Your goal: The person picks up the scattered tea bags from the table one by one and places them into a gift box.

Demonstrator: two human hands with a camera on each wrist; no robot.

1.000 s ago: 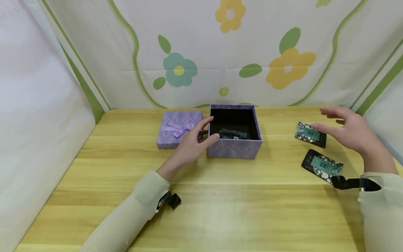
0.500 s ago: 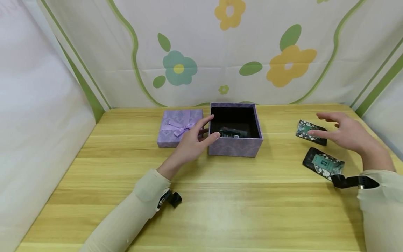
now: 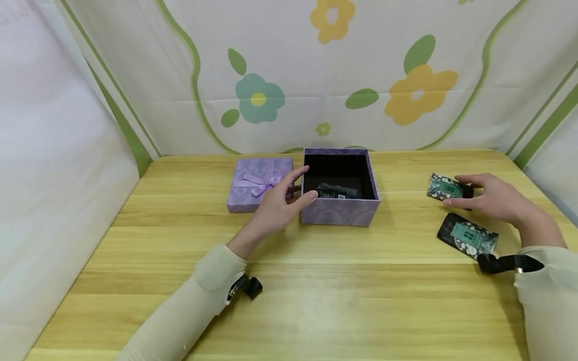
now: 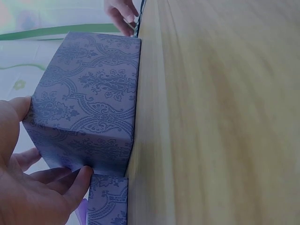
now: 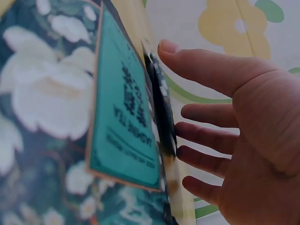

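Observation:
Toward the centre back of the table stands an open purple patterned gift box (image 3: 338,212), dark inside, with a black packet (image 3: 337,191) lying in it. My left hand (image 3: 274,209) rests against its left front corner, thumb at the front rim, other fingers along the left side. To the right lie two black floral tea packets with green labels. Over the farther tea packet (image 3: 448,187) reaches my right hand (image 3: 501,200), fingers extended, thumb near its front edge; in the right wrist view the fingertips are close to it. The nearer tea packet (image 4: 139,13) shows "JASMINE TEA" on its label (image 5: 124,112).
A purple lid (image 3: 244,196) with a ribbon bow lies left of the box, close against it. Behind the wooden table (image 3: 343,301) hangs a white curtain (image 3: 298,65) printed with flowers. Black wrist cameras are strapped to both sleeves.
My right hand has lowered onto the farther tea packet, its fingers coming down nearer to it. The left hand stays at the box's corner, and the box has not moved.

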